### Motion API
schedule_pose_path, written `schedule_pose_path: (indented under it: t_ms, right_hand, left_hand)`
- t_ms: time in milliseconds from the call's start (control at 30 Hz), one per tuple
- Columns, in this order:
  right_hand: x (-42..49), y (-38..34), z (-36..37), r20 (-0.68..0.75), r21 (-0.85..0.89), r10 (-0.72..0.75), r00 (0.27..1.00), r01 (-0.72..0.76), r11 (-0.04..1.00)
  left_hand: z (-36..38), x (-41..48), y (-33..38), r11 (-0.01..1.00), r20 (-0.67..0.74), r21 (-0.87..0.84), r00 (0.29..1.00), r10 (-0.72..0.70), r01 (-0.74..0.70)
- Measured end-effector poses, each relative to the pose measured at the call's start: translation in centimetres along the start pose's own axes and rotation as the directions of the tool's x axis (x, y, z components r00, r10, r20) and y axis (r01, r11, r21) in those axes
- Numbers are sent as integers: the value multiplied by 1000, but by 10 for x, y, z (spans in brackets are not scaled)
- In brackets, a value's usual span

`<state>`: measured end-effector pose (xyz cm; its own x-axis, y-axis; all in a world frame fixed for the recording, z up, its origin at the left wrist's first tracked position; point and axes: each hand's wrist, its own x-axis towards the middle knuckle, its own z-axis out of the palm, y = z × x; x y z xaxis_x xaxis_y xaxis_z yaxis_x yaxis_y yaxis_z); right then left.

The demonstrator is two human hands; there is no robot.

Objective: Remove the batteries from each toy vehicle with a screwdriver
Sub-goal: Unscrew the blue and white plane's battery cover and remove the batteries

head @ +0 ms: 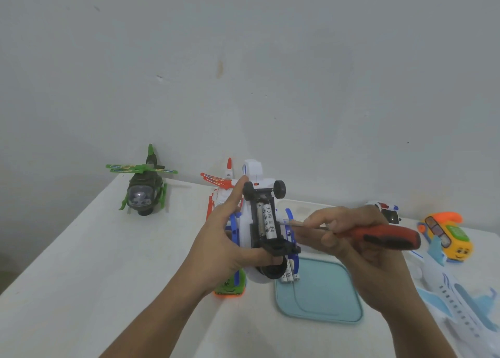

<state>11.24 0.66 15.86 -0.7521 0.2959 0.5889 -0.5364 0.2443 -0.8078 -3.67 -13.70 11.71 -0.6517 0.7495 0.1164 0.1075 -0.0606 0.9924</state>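
My left hand [224, 236] holds a white and blue toy helicopter [250, 219] belly up above the table. Its black battery bay is uncovered and shows batteries [266, 219] lying side by side. My right hand [349, 238] grips a red and black screwdriver [387, 236]. The thin metal shaft points left, with its tip right at the bay's right edge. Loose batteries [289, 272] lie on the near left corner of a teal tray [324, 301], partly hidden by the held toy.
A green helicopter [144, 187] stands at the table's back left. An orange and white helicopter [219, 187] is behind my left hand, a green and orange car [230, 286] under it. At right lie a white and blue plane [457, 295], a yellow and orange toy [446, 236], a small police car [387, 210] and a white tray [300, 209].
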Motion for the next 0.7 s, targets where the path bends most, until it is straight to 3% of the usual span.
schedule_pose_path:
  t_ms: [200, 333, 467, 700]
  right_hand:
    - [8, -10, 0, -7, 19, 63, 998, -63, 998]
    - [13, -16, -3, 81, -2, 156, 984, -156, 988]
    - [16, -19, -4, 183, -116, 233, 955, -214, 970]
    - [22, -21, 1, 198, -226, 263, 944, -217, 950]
  left_hand:
    - [4, -2, 3, 999, 3, 33, 1000, 3, -3]
    - [2, -2, -3, 996, -12, 88, 1000, 16, -15]
    - [4, -3, -4, 986, -19, 158, 998, 57, -53]
    - [6, -4, -5, 962, -27, 255, 993, 112, -102]
